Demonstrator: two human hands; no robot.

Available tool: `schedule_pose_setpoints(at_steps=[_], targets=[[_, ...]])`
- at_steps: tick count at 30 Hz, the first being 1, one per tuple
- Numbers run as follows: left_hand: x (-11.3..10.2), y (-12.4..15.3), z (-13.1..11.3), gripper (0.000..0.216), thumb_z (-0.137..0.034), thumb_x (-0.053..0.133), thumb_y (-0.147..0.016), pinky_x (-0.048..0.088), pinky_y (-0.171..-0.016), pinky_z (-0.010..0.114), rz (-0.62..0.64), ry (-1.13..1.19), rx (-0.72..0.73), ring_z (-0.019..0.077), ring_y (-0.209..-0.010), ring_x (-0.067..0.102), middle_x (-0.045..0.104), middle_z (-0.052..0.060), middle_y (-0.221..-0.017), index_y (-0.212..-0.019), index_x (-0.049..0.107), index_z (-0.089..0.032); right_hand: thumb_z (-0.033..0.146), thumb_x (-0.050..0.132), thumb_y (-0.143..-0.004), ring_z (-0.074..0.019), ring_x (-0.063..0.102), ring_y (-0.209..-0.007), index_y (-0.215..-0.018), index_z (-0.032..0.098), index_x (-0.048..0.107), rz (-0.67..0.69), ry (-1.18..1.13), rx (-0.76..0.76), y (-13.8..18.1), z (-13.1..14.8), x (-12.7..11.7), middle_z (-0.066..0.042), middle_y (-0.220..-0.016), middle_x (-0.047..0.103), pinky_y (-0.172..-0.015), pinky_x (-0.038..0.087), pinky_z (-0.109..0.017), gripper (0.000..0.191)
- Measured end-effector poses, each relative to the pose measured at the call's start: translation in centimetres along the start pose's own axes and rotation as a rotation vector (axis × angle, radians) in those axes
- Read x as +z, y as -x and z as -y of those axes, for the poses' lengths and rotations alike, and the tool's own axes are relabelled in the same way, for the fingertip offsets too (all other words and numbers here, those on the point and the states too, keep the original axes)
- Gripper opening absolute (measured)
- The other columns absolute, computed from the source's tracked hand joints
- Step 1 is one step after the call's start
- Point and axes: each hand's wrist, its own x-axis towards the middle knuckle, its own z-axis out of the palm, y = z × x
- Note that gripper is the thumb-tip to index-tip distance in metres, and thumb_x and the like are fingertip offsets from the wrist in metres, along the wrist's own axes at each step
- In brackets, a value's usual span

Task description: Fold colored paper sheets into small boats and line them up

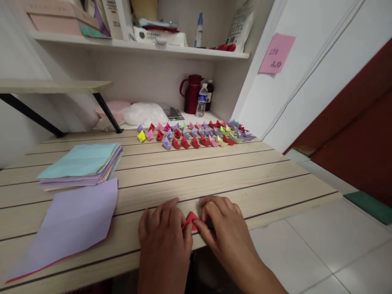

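Observation:
A small piece of red folded paper (pixel 192 220) lies on the table near its front edge, a point facing away from me. My left hand (pixel 165 228) has its fingers curled, the thumb pressing the paper's left side. From the right, my right hand (pixel 225 226) presses the other side with its thumb, the fingers bent above the tabletop. The paper's outer edges are partly hidden under my fingers. Left of my hands is a lilac sheet (pixel 76 220) with a red edge showing beneath. Behind that sits a stack of coloured paper squares (pixel 81 161), light blue on top.
Several small folded paper boats (pixel 185 143) in many colours stand in rows at the back of the wooden table (pixel 147 175). Beyond them are a dark red jug (pixel 192 96) and a water bottle (pixel 202 100). A raised stand (pixel 55 86) is at the left.

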Motion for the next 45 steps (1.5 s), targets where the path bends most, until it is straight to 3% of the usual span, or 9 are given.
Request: schedule_pose_setpoints(at_steps=[9, 14, 19, 23, 26, 29, 34, 41, 45], targets=[[-0.7, 1.9, 1.2, 0.053, -0.001, 0.043, -0.085, 0.022, -0.112, 0.059, -0.135, -0.017, -0.002, 0.0287, -0.121, 0.059, 0.068, 0.011, -0.128, -0.136, 0.046, -0.016, 0.02, 0.068, -0.085, -0.0244, 0.054, -0.09, -0.08, 0.022, 0.057, 0.13, -0.029, -0.019, -1.3, -0.2, -1.0, -0.003, -0.102, 0.064, -0.076, 0.039, -0.038, 0.012], [-0.7, 3.1, 1.0, 0.06, -0.01, 0.055, -0.084, -0.001, -0.117, 0.064, -0.021, -0.086, 0.239, 0.0319, -0.133, 0.048, 0.058, -0.001, -0.141, -0.141, 0.048, -0.028, 0.022, 0.065, -0.087, -0.0246, 0.055, -0.09, -0.079, 0.021, 0.057, 0.098, -0.055, -0.022, -1.4, -0.3, -1.0, -0.005, -0.101, 0.065, -0.077, 0.041, -0.039, 0.012], [0.1, 3.5, 1.3, 0.059, -0.012, 0.052, -0.085, -0.01, -0.117, 0.064, 0.051, -0.113, 0.243, 0.0293, -0.128, 0.054, 0.052, 0.002, -0.145, -0.142, 0.047, -0.026, 0.012, 0.046, -0.095, -0.0247, 0.057, -0.101, -0.101, 0.024, 0.059, 0.007, -0.216, -0.076, -0.2, -1.5, -0.9, -0.006, -0.11, 0.065, -0.085, 0.044, -0.041, 0.019], [0.2, 3.8, 1.2, 0.061, -0.009, 0.049, -0.085, -0.009, -0.117, 0.063, 0.067, -0.13, 0.206, 0.0272, -0.132, 0.051, 0.046, -0.001, -0.149, -0.143, 0.046, -0.029, 0.014, 0.037, -0.099, -0.0258, 0.049, -0.125, -0.141, 0.022, 0.043, -0.158, -0.157, -0.1, 1.6, -2.1, -1.0, -0.01, -0.135, 0.057, -0.1, 0.039, -0.045, 0.043], [0.1, 3.9, 1.0, 0.059, -0.009, 0.047, -0.086, -0.008, -0.118, 0.062, 0.094, -0.143, 0.189, 0.0268, -0.135, 0.048, 0.044, -0.002, -0.15, -0.141, 0.049, -0.031, 0.029, 0.047, -0.098, -0.0324, 0.033, -0.141, -0.151, 0.014, 0.031, -0.094, 0.04, -0.34, 2.9, -1.8, -0.6, -0.011, -0.148, 0.049, -0.11, 0.028, -0.052, 0.057], [-0.1, 3.9, 0.8, 0.06, -0.007, 0.043, -0.085, -0.008, -0.118, 0.062, 0.101, -0.164, 0.194, 0.0273, -0.135, 0.047, 0.042, -0.004, -0.15, -0.14, 0.051, -0.029, 0.04, 0.055, -0.094, -0.0354, 0.03, -0.144, -0.151, 0.011, 0.034, 0.015, 0.22, -0.5, 3.8, -1.5, 0.0, -0.008, -0.152, 0.046, -0.112, 0.024, -0.054, 0.067], [0.0, 4.4, 0.5, 0.065, -0.005, 0.037, -0.08, 0.003, -0.119, 0.061, 0.067, -0.172, 0.167, 0.0262, -0.133, 0.049, 0.045, 0.0, -0.15, -0.141, 0.05, -0.024, 0.014, 0.049, -0.091, -0.0296, 0.041, -0.139, -0.149, 0.016, 0.039, -0.006, 0.302, -0.439, 4.3, -2.2, 0.6, -0.007, -0.149, 0.049, -0.112, 0.03, -0.055, 0.058], [1.6, 6.0, -0.5, 0.05, -0.004, 0.039, -0.085, 0.023, -0.116, 0.047, -0.159, -0.222, 0.208, 0.0253, -0.123, 0.059, 0.06, 0.012, -0.138, -0.132, 0.056, -0.009, 0.009, 0.047, -0.093, -0.0268, 0.058, -0.121, -0.139, 0.023, 0.05, -0.14, 0.009, -0.434, 5.2, -3.4, 1.4, -0.005, -0.132, 0.066, -0.105, 0.038, -0.052, 0.049], [1.5, 6.2, 0.0, 0.039, -0.011, 0.042, -0.091, 0.034, -0.108, 0.034, -0.212, -0.059, 0.212, 0.0192, -0.116, 0.064, 0.07, 0.007, -0.125, -0.124, 0.061, -0.017, 0.01, 0.055, -0.092, -0.0235, 0.066, -0.092, -0.116, 0.026, 0.063, -0.234, -0.197, -0.398, 5.2, -2.4, 1.2, -0.003, -0.102, 0.076, -0.085, 0.05, -0.044, 0.031]])
